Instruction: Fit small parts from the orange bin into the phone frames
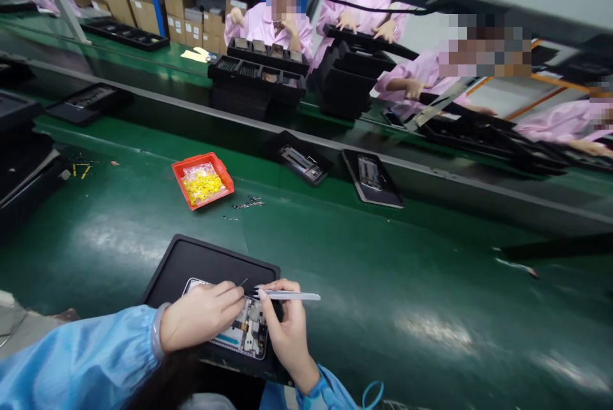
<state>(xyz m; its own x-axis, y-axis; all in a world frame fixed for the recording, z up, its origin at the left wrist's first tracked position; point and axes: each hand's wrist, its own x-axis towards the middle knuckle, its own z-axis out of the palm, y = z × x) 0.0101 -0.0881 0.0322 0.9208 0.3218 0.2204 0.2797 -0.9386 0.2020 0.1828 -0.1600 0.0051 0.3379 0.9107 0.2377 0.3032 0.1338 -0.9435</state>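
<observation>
A black tray (191,263) lies on the green bench in front of me, holding an opened phone assembly (246,330) with its circuit parts showing. My left hand (201,314) rests over the phone, fingers pinched near a small dark part at its top edge. My right hand (287,327) holds silver tweezers (290,296), their tips pointing left toward my left fingertips. Both sleeves are light blue.
An orange bin (178,175) with yellow parts in a bag sits farther back, small metal pieces (249,204) scattered beside it. Two black trays with phones (302,163) (371,177) lie on the conveyor. Stacked black trays (258,81) and several people in pink coats work across.
</observation>
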